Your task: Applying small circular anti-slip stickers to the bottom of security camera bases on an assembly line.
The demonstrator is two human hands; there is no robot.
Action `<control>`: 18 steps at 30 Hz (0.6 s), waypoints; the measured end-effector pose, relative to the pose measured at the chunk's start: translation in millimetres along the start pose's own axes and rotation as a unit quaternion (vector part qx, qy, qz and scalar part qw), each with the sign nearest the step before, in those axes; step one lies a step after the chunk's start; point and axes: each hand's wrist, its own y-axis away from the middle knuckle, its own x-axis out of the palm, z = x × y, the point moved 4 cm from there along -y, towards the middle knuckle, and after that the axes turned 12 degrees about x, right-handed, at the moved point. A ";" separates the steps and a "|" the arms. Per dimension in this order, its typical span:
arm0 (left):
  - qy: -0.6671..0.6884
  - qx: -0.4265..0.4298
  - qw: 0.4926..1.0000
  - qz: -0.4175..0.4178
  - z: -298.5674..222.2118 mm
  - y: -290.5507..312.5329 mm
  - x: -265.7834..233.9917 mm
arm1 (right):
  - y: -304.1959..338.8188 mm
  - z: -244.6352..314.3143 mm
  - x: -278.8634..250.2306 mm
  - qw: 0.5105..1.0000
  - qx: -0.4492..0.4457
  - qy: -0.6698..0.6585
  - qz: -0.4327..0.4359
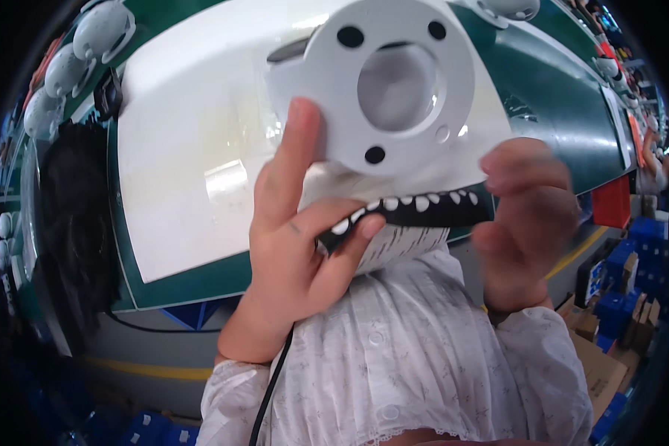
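My left hand (293, 241) pinches a curled black sticker sheet (438, 209) with white round gaps along its edge, thumb and a finger closed on it. One finger of that hand stretches up against a white ring-shaped plastic housing (342, 97), which is raised above the table. Three black round pads (350, 36) are on the housing's face, around its large central opening. A fourth round spot (443, 134) there is bare. Blurred by motion, my right hand (531, 219) is beside the right end of the sheet, its fingers bent and the thumb apart from them.
A large white sheet (178, 149) covers much of the green table (565, 111). Several white rounded devices (100, 33) line the far left, beside a dark bundle (78, 215). Blue boxes and cardboard (602, 364) are stacked at right. A black cable (271, 394) runs by my left forearm.
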 end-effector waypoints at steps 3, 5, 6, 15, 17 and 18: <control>-0.003 0.007 1.000 -0.005 -1.8 -2.5 1.1 | 7.8 1.8 -7.2 0.999 0.022 -0.025 -0.012; 0.008 0.012 1.000 -0.013 0.1 -3.4 1.2 | 8.7 -2.9 -7.2 0.999 0.037 -0.019 -0.026; 0.016 0.010 1.000 -0.020 1.1 -2.0 1.7 | 8.2 -6.2 -2.4 0.999 0.048 0.001 0.011; 0.095 -0.004 0.994 -0.058 1.5 0.6 0.9 | 3.4 0.3 22.1 0.986 -0.009 0.144 0.086; 0.107 -0.010 0.993 -0.050 0.8 1.0 -0.3 | 3.2 -2.1 23.9 0.989 0.014 0.117 0.091; 0.107 -0.013 0.993 -0.046 0.5 0.9 -0.5 | 2.8 -4.3 24.5 0.991 0.037 0.092 0.094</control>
